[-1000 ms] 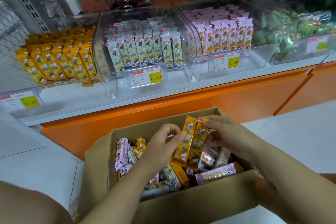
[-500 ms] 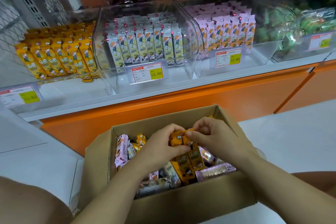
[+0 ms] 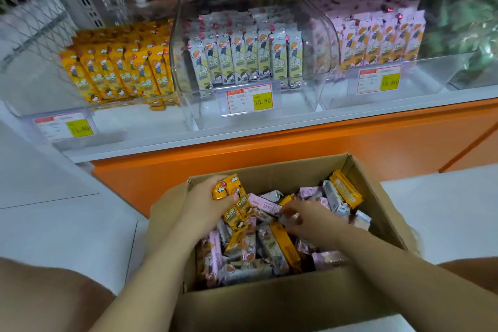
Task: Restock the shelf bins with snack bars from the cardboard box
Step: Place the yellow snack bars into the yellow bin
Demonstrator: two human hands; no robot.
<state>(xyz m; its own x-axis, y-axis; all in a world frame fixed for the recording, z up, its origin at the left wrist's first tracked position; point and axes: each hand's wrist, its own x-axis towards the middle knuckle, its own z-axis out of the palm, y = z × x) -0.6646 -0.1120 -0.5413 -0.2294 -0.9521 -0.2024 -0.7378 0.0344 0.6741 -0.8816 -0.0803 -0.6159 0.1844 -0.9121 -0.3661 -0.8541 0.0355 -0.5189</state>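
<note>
**As Loose Bars Fill the Box, Both Hands Are Down Among Them**

Where the two bare forearms come up from the bottom of the frame, they meet over an open cardboard box (image 3: 269, 310) that sits on the white floor (image 3: 54, 224) at lower centre. Inside it lies a jumbled pile of loose snack bars (image 3: 269, 248) in yellow, pink and pale grey wrappers, heaped at all angles.

At the box's left inner corner, the left hand (image 3: 207, 207) has its fingers and thumb curled round a small bunch of yellow bars (image 3: 231, 191), which stand tilted above the pile. Just right of it, at centre frame, the right hand (image 3: 304, 217) is palm down on the heap with its fingers bent. Their tips are beside the end of an orange-yellow bar (image 3: 286, 200), but motion blur hides whether they grip it or only touch it.

Beyond the box runs the orange shelf base (image 3: 296, 148). Above it, three clear bins stand side by side across the upper half. The left bin (image 3: 27, 105) holds upright yellow bars, the middle bin (image 3: 310, 35) pale grey ones, and the right bin (image 3: 444, 70) pink ones. Each has a price tag (image 3: 249, 100) on its front. Green packets (image 3: 471, 21) show blurred at the far upper right.
</note>
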